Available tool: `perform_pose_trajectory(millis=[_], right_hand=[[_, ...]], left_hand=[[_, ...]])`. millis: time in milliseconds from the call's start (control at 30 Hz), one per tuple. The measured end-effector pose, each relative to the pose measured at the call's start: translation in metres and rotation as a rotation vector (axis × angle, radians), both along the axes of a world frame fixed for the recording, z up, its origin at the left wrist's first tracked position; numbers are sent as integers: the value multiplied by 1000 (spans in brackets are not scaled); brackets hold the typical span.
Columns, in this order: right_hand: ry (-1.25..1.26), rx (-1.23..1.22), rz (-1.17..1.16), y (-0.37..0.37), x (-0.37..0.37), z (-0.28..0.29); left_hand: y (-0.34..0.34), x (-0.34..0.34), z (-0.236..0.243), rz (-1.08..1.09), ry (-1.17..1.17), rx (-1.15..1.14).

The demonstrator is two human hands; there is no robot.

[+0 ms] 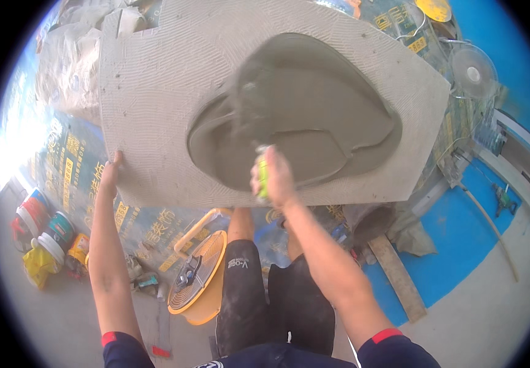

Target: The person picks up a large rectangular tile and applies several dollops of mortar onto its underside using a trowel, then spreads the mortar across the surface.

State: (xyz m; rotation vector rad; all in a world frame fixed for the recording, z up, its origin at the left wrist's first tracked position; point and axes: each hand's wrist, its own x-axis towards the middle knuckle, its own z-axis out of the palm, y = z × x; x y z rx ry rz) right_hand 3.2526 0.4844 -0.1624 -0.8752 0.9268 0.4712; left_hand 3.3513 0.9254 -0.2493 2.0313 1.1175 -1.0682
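Observation:
A large grey tile (167,122) lies before me, its upper face coated with thin ridged mortar. A thick, smooth mound of wet grey mortar (326,98) covers its middle and right part. My right hand (275,178) is closed round the green handle of a trowel (263,175). The trowel's blade is smeared by motion over the mound's left part. At the tile's near left edge, my left hand (114,168) grips the rim with its fingertips on top; the rest of its fingers are partly hidden.
Below the tile stands a round yellow fan (197,279). Several buckets and tubs (47,236) are at the left. To the right lie a wooden plank (398,279), a long stick (491,224) and a green power tool (505,201). A second, pale fan (473,73) is far right.

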Motion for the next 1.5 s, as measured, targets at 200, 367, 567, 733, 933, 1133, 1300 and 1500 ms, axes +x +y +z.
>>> perform_pose_trajectory(millis=[200, 367, 567, 733, 933, 1133, 1300, 1500], right_hand=[[-417, -1168, 1248, -8, 3, 4], [-238, -1497, 1154, -109, 5, -13], [69, -1105, 275, -182, 26, -13], [-46, -171, -218, -83, 88, -12], [-203, -1041, 1077, -15, 94, -2], [145, -1347, 874, -147, 71, 0], [253, -1035, 108, -237, 52, -1], [125, -1035, 603, -188, -13, 6]], left_hand=[[4, -2, 2, -64, 18, 51], [27, -2, -14, -97, 47, 77], [-6, 4, 2, -60, 60, 3], [-18, 1, 15, -17, -9, 25], [-12, -8, 11, 24, -68, 16], [1, -5, 1, -19, -30, 30], [-11, -10, -17, -31, -86, 58], [21, -15, -20, -36, -68, 45]])
